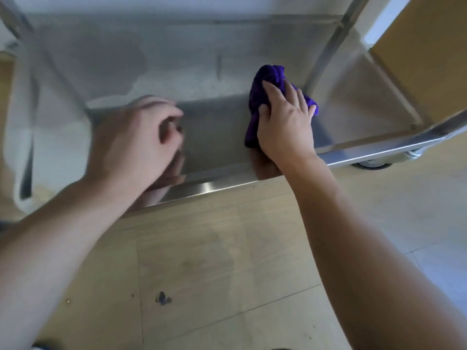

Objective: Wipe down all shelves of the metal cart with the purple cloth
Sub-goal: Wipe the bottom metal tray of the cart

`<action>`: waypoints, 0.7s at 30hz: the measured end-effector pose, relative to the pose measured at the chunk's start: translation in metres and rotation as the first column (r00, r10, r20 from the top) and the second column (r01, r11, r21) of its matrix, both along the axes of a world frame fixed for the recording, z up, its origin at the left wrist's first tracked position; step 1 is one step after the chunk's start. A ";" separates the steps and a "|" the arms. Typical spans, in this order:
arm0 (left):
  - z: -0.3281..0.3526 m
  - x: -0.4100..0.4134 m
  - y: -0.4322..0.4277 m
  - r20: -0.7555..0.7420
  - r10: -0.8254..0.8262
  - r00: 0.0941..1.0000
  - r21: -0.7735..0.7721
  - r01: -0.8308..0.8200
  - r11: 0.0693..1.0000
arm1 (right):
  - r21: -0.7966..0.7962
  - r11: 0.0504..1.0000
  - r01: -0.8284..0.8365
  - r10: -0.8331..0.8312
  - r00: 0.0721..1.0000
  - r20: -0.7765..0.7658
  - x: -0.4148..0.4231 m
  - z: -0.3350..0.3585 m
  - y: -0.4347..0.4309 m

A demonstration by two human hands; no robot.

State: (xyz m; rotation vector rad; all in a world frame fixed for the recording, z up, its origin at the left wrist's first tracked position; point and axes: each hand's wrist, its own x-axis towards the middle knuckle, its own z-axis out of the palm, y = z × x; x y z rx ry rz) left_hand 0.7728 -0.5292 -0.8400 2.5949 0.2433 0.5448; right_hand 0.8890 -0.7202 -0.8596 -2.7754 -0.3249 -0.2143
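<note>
Cloth: crumpled purple cloth (270, 77), on the stainless-steel cart shelf (214, 127), right part.
Right hand (285, 122): not clenched; spread fingers (290, 92) press flat on the cloth.
Left hand (134, 145): blurred, over the shelf's left part; grip cannot be told.

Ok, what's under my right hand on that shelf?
The bunched purple cloth, which the right hand presses onto the metal shelf. The shelf surface beneath the cloth is covered.

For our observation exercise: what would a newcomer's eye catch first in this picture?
The crumpled purple cloth lies right of centre on the low metal cart shelf, pressed down by the right hand. Left of it, the blurred left hand, fingers curled, is above the shelf's near rim.
</note>
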 end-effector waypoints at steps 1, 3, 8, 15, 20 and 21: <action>-0.002 -0.009 0.010 0.000 0.056 0.998 -0.007 -0.056 0.998 | 0.008 1.000 0.012 -0.012 1.000 -0.016 0.000 0.000 0.007; -0.008 -0.023 0.019 -0.003 0.105 0.994 -0.012 -0.105 0.994 | 0.014 1.000 0.020 -0.019 0.999 -0.039 -0.003 0.000 0.028; -0.015 -0.025 0.023 -0.017 0.105 0.994 -0.006 -0.105 0.994 | 0.016 0.956 -0.293 0.293 0.955 0.043 -0.036 -0.006 0.107; -0.019 -0.027 0.026 0.020 0.090 0.996 -0.081 -0.088 0.993 | 0.043 0.953 -0.301 0.300 0.954 0.025 0.039 -0.004 0.097; -0.020 -0.024 0.027 0.023 0.084 0.996 -0.062 -0.082 0.995 | 0.005 0.998 0.070 -0.069 0.991 -0.112 0.069 0.004 0.116; -0.020 -0.024 0.027 0.020 0.087 0.996 -0.058 -0.086 0.995 | 0.006 0.997 0.071 -0.070 0.992 -0.107 0.064 0.004 0.131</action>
